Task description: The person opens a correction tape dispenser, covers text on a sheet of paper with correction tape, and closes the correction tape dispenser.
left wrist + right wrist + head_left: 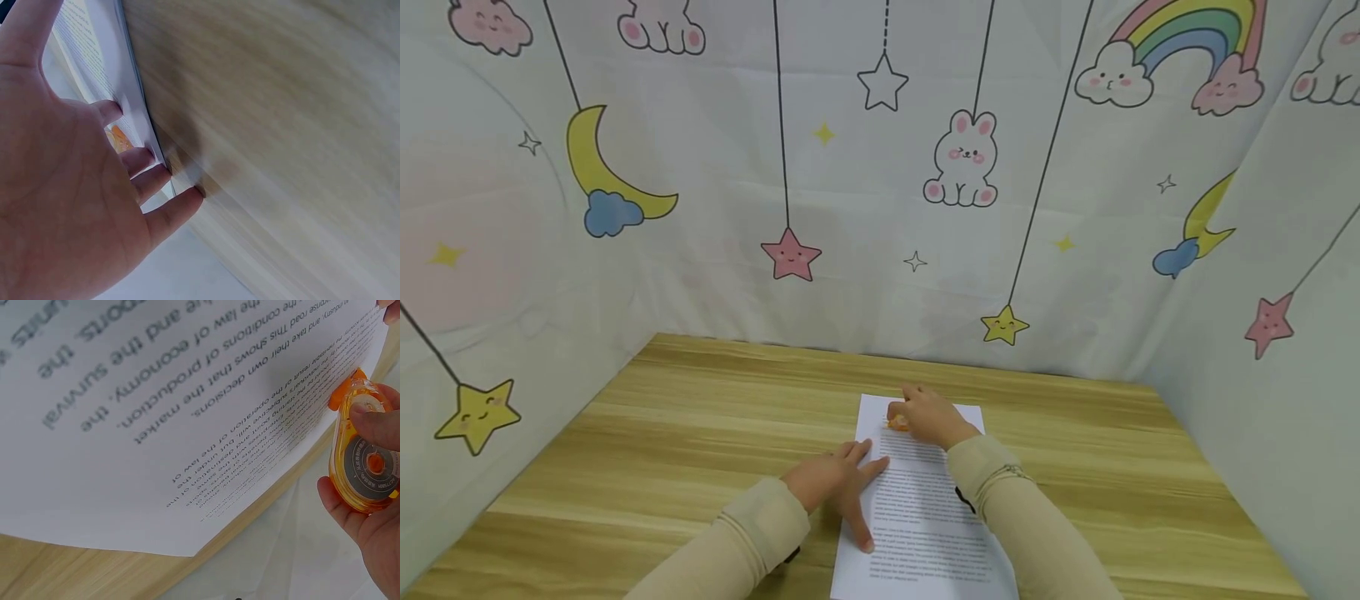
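The right hand [928, 417] has its fingers clamped on a correction tape [369, 464], with no free gap between them and it. In the right wrist view one digit presses across its clear face, near the orange tip [344, 392], and another lies along its rounded lower rim; the rest of the grip is cut off by the frame. The tape is over the upper lines of print on the paper [925, 546], near the sheet's far end, its tip at the printed side; whether the tip touches the sheet I cannot tell.

The left hand [842, 483] is spread wide, fingers apart and thumb well away from them, holding nothing. It lies across the paper's left edge, index finger and thumb over the sheet. In the left wrist view the little finger reaches out past the edge, above or on the tabletop [587, 467]; which, I cannot tell.

The paper lies flat on the wood-grain tabletop, between the two forearms in cream sleeves [1045, 533]. Behind hangs a white cloth [715, 275] printed with stars, moons, rabbits and a rainbow.
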### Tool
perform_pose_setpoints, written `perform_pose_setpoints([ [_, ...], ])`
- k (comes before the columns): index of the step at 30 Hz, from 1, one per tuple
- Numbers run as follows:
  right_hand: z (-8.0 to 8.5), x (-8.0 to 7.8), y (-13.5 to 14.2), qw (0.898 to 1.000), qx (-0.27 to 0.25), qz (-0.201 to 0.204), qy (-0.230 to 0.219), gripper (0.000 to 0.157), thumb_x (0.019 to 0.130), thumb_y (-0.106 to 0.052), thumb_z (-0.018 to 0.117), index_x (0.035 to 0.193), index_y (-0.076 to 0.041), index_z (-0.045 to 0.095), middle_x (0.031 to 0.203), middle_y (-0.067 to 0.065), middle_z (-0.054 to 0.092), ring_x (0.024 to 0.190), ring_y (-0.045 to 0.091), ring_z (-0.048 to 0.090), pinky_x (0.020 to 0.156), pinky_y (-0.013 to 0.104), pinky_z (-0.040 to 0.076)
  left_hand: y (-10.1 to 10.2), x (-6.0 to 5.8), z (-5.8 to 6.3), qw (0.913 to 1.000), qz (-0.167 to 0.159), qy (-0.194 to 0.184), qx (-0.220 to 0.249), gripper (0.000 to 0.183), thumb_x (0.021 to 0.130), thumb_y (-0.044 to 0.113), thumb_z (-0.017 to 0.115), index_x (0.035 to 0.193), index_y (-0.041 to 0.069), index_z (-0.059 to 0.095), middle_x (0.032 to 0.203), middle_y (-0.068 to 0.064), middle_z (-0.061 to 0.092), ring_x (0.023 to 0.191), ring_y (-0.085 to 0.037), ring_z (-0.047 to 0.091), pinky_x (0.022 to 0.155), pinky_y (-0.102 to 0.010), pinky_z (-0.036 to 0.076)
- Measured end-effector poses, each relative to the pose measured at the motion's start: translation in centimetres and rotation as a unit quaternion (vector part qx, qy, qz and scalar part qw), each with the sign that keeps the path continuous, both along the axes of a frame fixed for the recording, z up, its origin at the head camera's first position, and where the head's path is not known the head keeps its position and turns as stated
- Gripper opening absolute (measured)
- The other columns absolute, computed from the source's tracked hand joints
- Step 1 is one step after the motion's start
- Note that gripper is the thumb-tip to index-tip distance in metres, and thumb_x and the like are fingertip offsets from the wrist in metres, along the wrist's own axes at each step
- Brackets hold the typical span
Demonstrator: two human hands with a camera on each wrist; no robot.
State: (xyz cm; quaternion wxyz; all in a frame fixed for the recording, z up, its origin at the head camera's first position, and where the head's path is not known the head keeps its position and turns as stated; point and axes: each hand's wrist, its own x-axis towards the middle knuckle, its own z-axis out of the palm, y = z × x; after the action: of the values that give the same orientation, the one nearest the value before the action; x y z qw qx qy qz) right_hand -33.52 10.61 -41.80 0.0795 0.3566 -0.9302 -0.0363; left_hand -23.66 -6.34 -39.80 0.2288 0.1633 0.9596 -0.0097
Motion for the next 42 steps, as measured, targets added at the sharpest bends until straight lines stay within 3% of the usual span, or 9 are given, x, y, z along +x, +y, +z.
perform_pose_setpoints([
  [12, 0.2, 0.0, 0.8, 1.0, 0.004, -0.015, -0.015, 0.023, 0.089, -0.01, 0.058, 0.1, -0.028, 0.067, 0.103, 0.005, 0.057, 0.099, 0.027, 0.056, 0.081, 0.04, 0.051, 0.0, -0.5, -0.8, 0.9999, -0.014, 0.004, 0.0, 0.115, 0.048, 0.07, 0.076, 0.145, 0.038, 0.022, 0.154, -0.003, 0.014, 0.14, -0.025, 0.019, 0.102, -0.053, 0.036],
  [19, 0.2, 0.3, 1.7, 1.0, -0.004, -0.014, -0.019, 0.021, 0.088, -0.01, 0.059, 0.098, -0.027, 0.067, 0.104, 0.006, 0.058, 0.103, 0.029, 0.055, 0.088, 0.041, 0.048, -0.2, -0.9, -2.0, 0.9996, -0.017, 0.015, 0.015, 0.114, 0.046, 0.072, 0.074, 0.143, 0.042, 0.022, 0.154, -0.002, 0.014, 0.14, -0.027, 0.02, 0.099, -0.056, 0.036],
  [25, 0.3, 0.3, 2.3, 1.0, -0.011, -0.017, -0.021, 0.026, 0.087, -0.005, 0.059, 0.098, -0.027, 0.067, 0.096, 0.003, 0.056, 0.098, 0.026, 0.055, 0.088, 0.039, 0.047, -0.1, -0.6, -1.2, 1.0, -0.006, 0.006, 0.004, 0.113, 0.048, 0.07, 0.075, 0.144, 0.042, 0.022, 0.155, -0.001, 0.013, 0.14, -0.027, 0.021, 0.098, -0.054, 0.038],
  [31, 0.0, 0.3, 2.9, 0.999, -0.008, -0.032, -0.026, 0.028, 0.088, -0.005, 0.058, 0.099, -0.029, 0.067, 0.094, 0.001, 0.055, 0.099, 0.025, 0.055, 0.085, 0.038, 0.048, 0.0, -0.2, -0.4, 1.0, -0.004, -0.004, 0.005, 0.112, 0.051, 0.067, 0.077, 0.144, 0.038, 0.022, 0.155, -0.001, 0.013, 0.141, -0.024, 0.017, 0.104, -0.053, 0.033],
  [42, 0.0, 0.4, 3.8, 0.999, -0.018, -0.025, -0.018, 0.025, 0.087, -0.005, 0.059, 0.096, -0.027, 0.068, 0.087, 0.001, 0.052, 0.089, 0.023, 0.053, 0.077, 0.037, 0.047, -0.2, -0.5, -0.9, 1.0, -0.003, 0.003, 0.008, 0.112, 0.049, 0.068, 0.076, 0.144, 0.041, 0.022, 0.154, -0.001, 0.013, 0.138, -0.029, 0.024, 0.095, -0.054, 0.041],
])
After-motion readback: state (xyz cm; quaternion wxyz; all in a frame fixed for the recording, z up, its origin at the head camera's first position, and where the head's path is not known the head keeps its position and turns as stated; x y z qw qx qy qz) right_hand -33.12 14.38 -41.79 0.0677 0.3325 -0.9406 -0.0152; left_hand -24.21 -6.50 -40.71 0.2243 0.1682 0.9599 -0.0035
